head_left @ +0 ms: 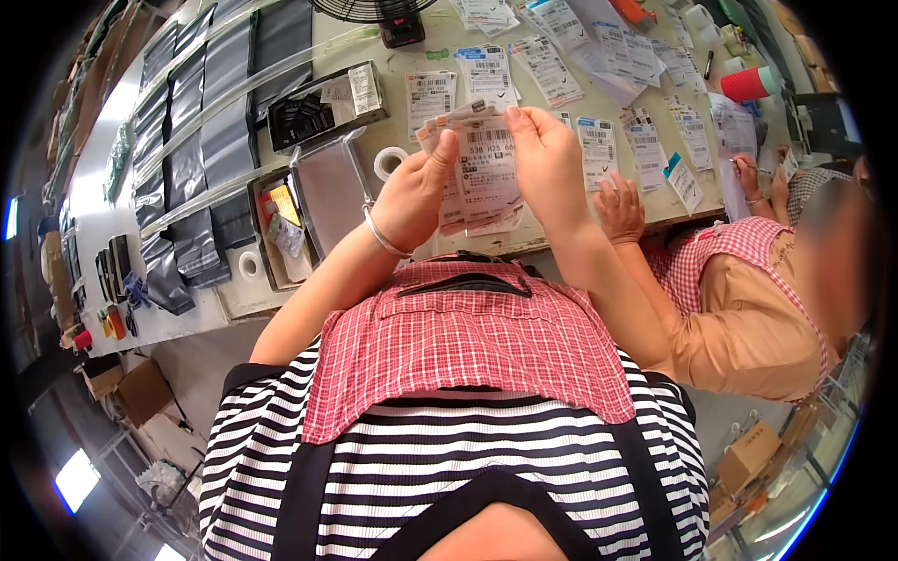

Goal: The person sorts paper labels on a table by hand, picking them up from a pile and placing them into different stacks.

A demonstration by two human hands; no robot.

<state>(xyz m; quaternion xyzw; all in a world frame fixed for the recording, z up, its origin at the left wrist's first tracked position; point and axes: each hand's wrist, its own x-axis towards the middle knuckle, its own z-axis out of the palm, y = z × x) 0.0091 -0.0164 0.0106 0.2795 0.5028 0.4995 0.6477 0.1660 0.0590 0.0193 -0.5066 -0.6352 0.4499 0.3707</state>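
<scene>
A small stack of printed shipping labels is held up in front of me, over the near edge of the table. My left hand grips its left side, thumb on top. At the upper right corner my right hand pinches the labels between thumb and fingers. The labels fan slightly, so several edges show. Beyond them on the table lie more label piles, among them one white pile with a blue strip. Another label lies just right of my right hand.
A co-worker's hand rests on the table edge at my right. Left of me are a black box, a tape roll, an open tray and grey plastic mailing bags. A fan stands at the back, a red cone at right.
</scene>
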